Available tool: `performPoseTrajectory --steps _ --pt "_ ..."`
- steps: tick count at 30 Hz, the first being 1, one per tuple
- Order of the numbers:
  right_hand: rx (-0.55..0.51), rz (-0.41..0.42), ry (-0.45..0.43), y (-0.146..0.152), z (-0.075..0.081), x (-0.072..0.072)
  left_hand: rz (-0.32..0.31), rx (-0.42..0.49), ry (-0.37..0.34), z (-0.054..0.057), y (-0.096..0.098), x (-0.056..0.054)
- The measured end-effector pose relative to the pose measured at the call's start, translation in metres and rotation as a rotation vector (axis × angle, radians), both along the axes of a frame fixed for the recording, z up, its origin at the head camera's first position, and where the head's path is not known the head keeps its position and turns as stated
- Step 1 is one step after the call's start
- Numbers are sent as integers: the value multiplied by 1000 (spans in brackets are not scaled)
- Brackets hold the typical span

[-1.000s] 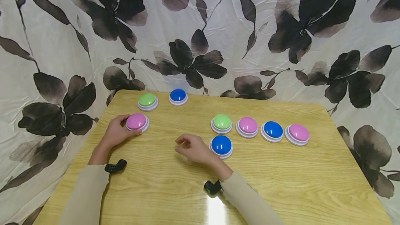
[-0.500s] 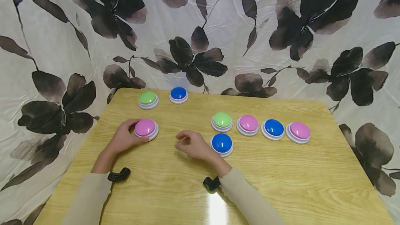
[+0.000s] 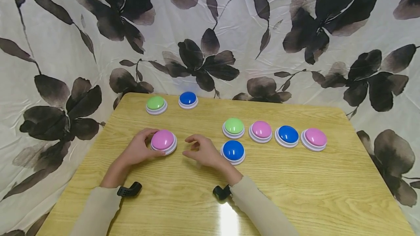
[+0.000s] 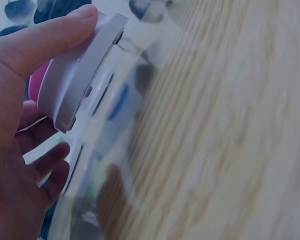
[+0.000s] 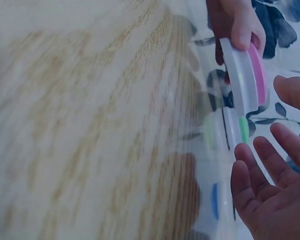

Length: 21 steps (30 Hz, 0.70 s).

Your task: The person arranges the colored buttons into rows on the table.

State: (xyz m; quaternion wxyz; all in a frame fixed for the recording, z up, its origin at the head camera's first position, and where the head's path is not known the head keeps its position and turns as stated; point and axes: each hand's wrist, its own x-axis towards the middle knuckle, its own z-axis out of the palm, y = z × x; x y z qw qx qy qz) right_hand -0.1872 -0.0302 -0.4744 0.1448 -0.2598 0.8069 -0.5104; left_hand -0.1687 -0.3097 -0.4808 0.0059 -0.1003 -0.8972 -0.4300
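Observation:
A push button with a pink dome and white base (image 3: 163,140) is in my left hand (image 3: 139,148), thumb and fingers gripping the base's sides. In the left wrist view the white base (image 4: 82,75) shows edge-on above the tabletop, my thumb (image 4: 65,31) along it. My right hand (image 3: 204,151) is just right of that button, fingers loosely bent with nothing between them. In the right wrist view the right hand (image 5: 277,190) has its fingers spread, facing the pink button (image 5: 247,75) in the left hand. Beside the right wrist sits a blue button (image 3: 233,151).
A green button (image 3: 156,104) and a blue button (image 3: 188,99) stand at the back left of the wooden table (image 3: 183,207). Right of centre, a row holds a green (image 3: 233,126), a pink (image 3: 260,130), a blue (image 3: 287,135) and another pink button (image 3: 314,138). Flowered cloth (image 3: 210,17) hangs behind.
My left hand has carried the pink button rightward and nearer to me, from the left side toward the right hand. The right hand has stayed almost in place.

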Motion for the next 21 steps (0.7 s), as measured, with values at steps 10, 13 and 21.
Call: performPoseTrajectory --steps 10,13,21 --pt "-26 -13 33 3 1 1 -73 20 20 6 21 4" --pt "-31 -8 33 4 3 3 -92 21 35 9 26 6" --pt "-15 10 43 10 7 8 -117 0 51 11 37 11"
